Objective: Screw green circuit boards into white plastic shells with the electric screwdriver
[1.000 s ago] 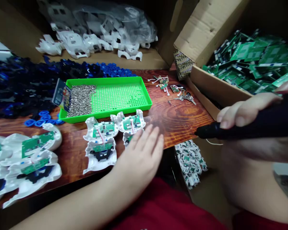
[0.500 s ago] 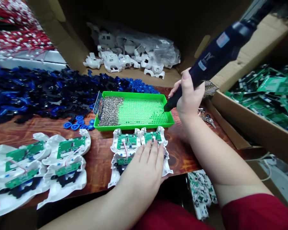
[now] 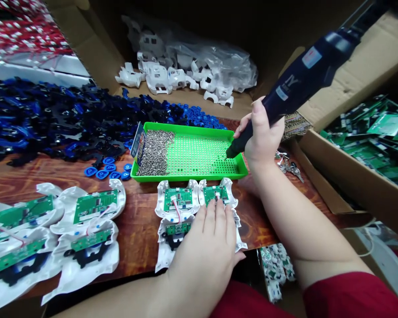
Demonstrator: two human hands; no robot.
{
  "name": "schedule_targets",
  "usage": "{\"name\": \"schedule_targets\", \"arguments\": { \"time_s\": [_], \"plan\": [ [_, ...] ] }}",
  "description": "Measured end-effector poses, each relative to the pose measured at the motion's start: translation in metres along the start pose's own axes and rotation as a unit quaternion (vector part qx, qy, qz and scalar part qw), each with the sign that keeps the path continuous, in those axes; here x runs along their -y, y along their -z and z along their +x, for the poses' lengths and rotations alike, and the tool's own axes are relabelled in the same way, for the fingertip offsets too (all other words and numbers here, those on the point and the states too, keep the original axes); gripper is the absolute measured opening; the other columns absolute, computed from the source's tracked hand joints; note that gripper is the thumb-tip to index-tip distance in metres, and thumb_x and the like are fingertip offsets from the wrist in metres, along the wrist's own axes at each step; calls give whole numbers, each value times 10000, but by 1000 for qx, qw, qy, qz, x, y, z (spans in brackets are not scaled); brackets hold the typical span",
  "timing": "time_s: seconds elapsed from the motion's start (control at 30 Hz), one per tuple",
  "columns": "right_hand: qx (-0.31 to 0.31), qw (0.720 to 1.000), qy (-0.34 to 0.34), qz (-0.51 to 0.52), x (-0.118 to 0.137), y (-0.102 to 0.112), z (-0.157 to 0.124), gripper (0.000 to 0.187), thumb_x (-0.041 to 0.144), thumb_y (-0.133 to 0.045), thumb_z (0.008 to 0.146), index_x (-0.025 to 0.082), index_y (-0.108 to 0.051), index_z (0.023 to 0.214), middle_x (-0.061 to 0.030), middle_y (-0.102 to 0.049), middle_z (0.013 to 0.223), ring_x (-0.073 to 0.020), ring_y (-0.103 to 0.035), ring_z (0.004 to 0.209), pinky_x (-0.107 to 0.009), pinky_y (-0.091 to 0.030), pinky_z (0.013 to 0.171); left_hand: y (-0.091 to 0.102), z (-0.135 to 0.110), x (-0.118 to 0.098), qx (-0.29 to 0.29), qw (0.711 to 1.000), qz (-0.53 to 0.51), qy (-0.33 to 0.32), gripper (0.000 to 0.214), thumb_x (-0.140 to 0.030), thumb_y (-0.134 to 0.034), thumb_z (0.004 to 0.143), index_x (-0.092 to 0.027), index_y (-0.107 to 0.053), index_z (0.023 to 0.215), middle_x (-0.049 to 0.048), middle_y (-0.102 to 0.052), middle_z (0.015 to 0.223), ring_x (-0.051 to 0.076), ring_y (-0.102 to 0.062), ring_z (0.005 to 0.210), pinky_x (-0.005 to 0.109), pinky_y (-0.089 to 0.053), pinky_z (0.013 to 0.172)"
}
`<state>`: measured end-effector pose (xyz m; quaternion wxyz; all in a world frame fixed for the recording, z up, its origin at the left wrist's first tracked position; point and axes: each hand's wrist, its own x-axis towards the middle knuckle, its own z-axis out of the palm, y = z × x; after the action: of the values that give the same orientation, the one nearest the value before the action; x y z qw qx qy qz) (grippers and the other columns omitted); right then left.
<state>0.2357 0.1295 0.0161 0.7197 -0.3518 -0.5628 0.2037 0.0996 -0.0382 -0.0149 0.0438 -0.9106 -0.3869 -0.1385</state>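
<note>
My right hand [image 3: 263, 137] is wrapped around a black electric screwdriver [image 3: 292, 90], its tip slanting down into the right part of a green perforated tray [image 3: 199, 154]. Small metal screws [image 3: 154, 154] are heaped at the tray's left end. My left hand [image 3: 208, 247] lies flat, fingers stretched out, over a white plastic shell with a green circuit board [image 3: 215, 193], hiding much of it. Just left of that hand is a second white shell with a circuit board [image 3: 179, 198], a red-and-white cable and a black part.
More white shells with circuit boards [image 3: 96, 205] lie at left. Behind them are piled black and blue plastic parts [image 3: 63, 117] and loose blue buttons [image 3: 109, 168]. White housings [image 3: 157, 77] sit in a carton at the back. Keys [image 3: 292, 170] and a box of circuit boards [image 3: 378, 132] are at right.
The view has shifted slightly, so the tray and shells sit a little further right. Both hands keep their poses; the screwdriver tip stays at the tray's right part.
</note>
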Motion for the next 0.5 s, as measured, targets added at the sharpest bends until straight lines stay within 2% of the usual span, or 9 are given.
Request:
{"name": "schedule_targets", "arguments": {
  "time_s": [0.17, 0.5],
  "plan": [
    [2, 1000, -14, -23, -3, 3, 1, 180, 424, -513, 809, 286, -412, 866, 67, -365, 539, -123, -489, 439, -259, -369, 396, 0, -1, -1, 7, 1000, -8, 9, 600, -463, -557, 786, -19, -553, 1190, 226, -566, 1215, 343, -550, 1106, 429, -456, 912],
    [9, 999, -4, -43, -4, 3, 1, 153, 429, -504, 822, 296, -431, 839, 66, -398, 510, -133, -470, 397, -273, -363, 362, -2, -4, 0, 17, 1000, -19, 6, 542, -402, -476, 840, -13, -527, 1214, 227, -525, 1260, 342, -510, 1154, 435, -441, 936]
  ]
}}
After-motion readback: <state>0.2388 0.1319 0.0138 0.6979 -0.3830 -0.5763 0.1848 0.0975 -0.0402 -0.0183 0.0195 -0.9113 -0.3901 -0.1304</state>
